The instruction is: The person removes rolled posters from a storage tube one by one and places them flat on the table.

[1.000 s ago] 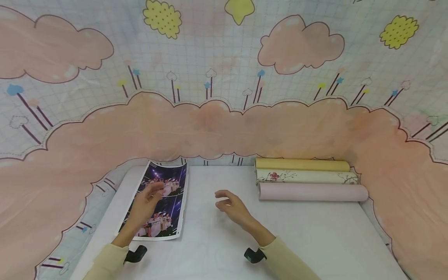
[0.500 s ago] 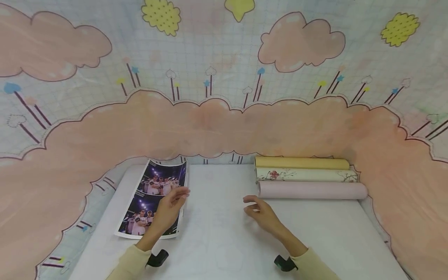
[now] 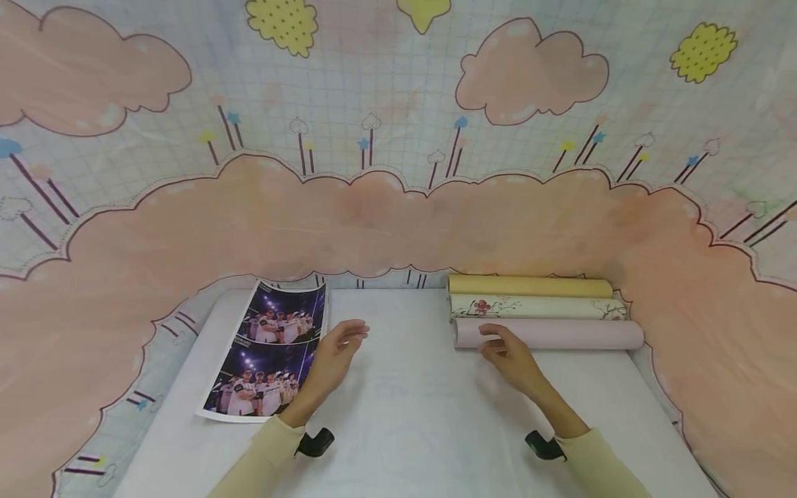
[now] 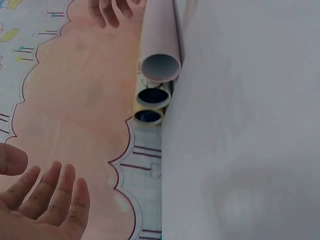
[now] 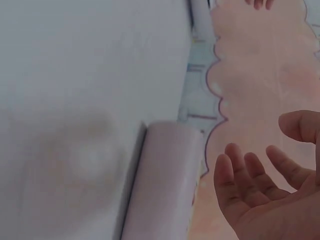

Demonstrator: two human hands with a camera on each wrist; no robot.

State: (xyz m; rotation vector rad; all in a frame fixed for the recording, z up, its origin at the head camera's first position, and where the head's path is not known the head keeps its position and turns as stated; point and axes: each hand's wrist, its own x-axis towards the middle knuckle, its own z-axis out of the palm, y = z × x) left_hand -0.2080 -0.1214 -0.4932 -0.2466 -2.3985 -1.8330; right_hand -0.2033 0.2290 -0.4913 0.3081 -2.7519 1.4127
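Note:
In the head view my left hand (image 3: 333, 356) hovers over the white table, just right of a printed photo sheet (image 3: 261, 373) with two group pictures. Its fingers are loosely bent with nothing between them, as the left wrist view also shows for the left hand (image 4: 47, 205). My right hand (image 3: 513, 360) hangs in front of a pale pink roll (image 3: 579, 335), overlapping its left part in the head view. The right wrist view shows the right hand (image 5: 265, 190) relaxed and holding nothing, beside the pink roll (image 5: 162, 185).
Behind the pink roll lie a white roll with a floral print (image 3: 548, 308) and a yellow roll (image 3: 529, 286). In the left wrist view their hollow ends show. A cloud-patterned backdrop (image 3: 373, 221) rises behind the white table (image 3: 411, 422).
Both hands have moved to the right, the left from over the photo sheet to its right side, the right to the front of the pink roll. The head view has shifted slightly.

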